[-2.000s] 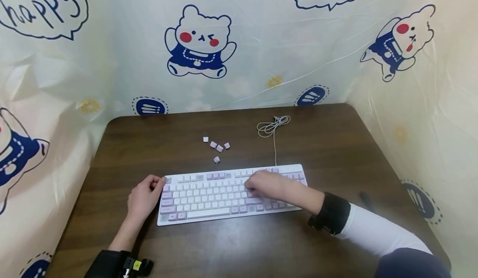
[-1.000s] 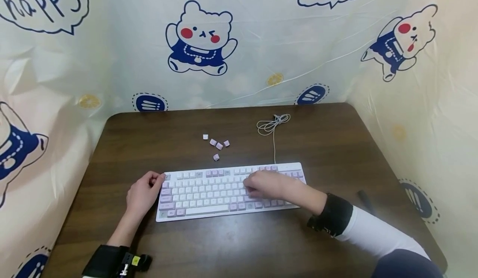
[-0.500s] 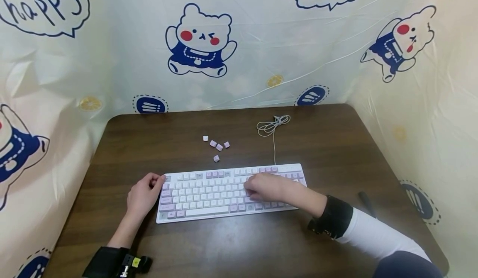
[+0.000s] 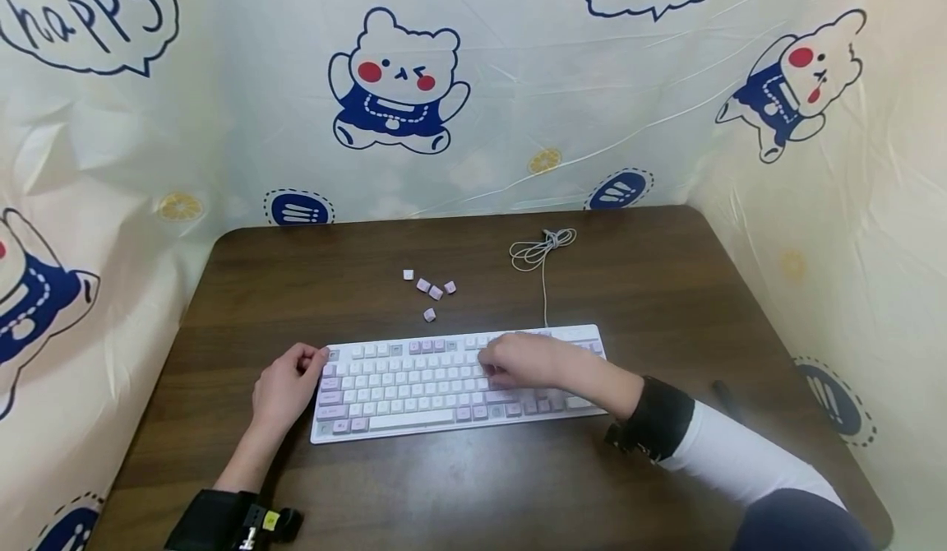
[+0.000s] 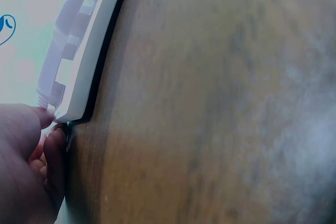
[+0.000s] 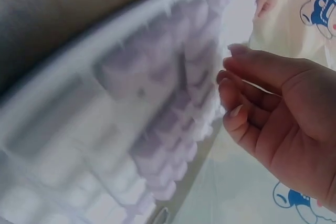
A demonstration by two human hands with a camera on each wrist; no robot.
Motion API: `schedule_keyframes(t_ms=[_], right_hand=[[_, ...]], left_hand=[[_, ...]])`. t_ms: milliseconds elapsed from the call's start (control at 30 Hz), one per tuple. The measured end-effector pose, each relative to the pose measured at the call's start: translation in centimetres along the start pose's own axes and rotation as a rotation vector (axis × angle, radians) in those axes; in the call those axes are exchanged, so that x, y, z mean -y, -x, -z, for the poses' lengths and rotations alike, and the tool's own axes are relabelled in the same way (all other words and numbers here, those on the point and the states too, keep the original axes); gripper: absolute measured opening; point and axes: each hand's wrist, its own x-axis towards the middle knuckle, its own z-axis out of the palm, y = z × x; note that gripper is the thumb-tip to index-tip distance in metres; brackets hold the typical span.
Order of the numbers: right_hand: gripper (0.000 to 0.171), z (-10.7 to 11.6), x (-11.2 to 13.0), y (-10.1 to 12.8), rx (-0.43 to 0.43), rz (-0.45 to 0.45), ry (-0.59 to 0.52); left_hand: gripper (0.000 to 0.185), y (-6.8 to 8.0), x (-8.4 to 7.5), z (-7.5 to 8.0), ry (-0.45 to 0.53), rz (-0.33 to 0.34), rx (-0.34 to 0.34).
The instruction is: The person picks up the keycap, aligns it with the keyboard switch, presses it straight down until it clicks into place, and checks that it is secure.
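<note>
Shifting a little leftward and toward the far side with the right hand (image 4: 534, 360), compared with half a second ago, over the right part of the keyboard (image 4: 414, 395). Hiding now somewhat more of the back row (image 4: 428, 346) than then. Probably meaning only a small adjustment in the work at the keys, not a finished step. Bending the right fingers (image 6: 262, 64) and bringing them close together at the tips, but not showing clearly whether pinching anything; so, being unable to tell. Pinching, as before, the far left corner of the keyboard between thumb and fingers of the left hand (image 4: 281, 386), likely for steadying. Leaving five loose keycaps (image 4: 436, 293) unmoved behind the keyboard, to the left of the coiled cable (image 4: 543, 247).

As for the keyboard: lying on the middle of the desk (image 4: 459, 485), running lengthwise from left to right, bringing the right end slightly farther away. Turning the space bar (image 4: 412, 421) to the near side and pointing the cable side to the far edge.
</note>
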Motion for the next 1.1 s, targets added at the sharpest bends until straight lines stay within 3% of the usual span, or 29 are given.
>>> schedule_keyframes(t_ms=[300, 533, 767, 1100], right_hand=[[0.005, 3.1, -1.8, -4.1, -0.041, 0.019, 0.000], [0.005, 4.4, -3.6, -9.0, -0.092, 0.066, 0.128], [0.017, 4.5, -5.3, -13.1, -0.095, -0.009, 0.197], [0.023, 3.5, -5.9, -16.5, -0.067, -0.082, 0.186]], left_hand=[[0.044, 0.1, 0.2, 0.0, 0.003, 0.009, 0.004], [0.044, 0.1, 0.2, 0.1, 0.005, 0.008, -0.003], [0.044, 0.2, 0.2, 0.0, 0.011, 0.006, 0.014], [0.044, -0.1, 0.2, 0.1, 0.011, 0.010, 0.012]])
